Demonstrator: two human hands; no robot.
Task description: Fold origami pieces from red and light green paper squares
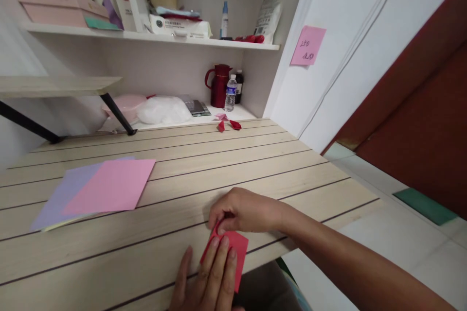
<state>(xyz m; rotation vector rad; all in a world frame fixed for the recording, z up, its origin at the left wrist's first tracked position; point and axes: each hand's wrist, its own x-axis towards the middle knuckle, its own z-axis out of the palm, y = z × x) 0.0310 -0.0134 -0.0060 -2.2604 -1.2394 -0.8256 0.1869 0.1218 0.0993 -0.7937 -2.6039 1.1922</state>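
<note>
A red sheet of paper (pixel 239 248) lies near the table's front edge, with one corner bent up. My left hand (pixel 209 274) rests flat on it, fingers stretched out and pressing it to the table. At the paper's far edge, my right hand (pixel 239 211) has its fingers curled and pinches the raised corner. Part of the paper is hidden under both hands. Farther back are small folded paper pieces: a red one (pixel 235 125), another red one (pixel 221 126) and a pink one (pixel 221 116).
Pink paper (pixel 116 184) and purple paper (pixel 58 199) lie stacked on the left of the slatted table (pixel 175 170). A small raised stand (pixel 54 86) is behind them. A dark red jug (pixel 219 87) and a water bottle (pixel 230 92) stand at the back, under a shelf (pixel 120 34).
</note>
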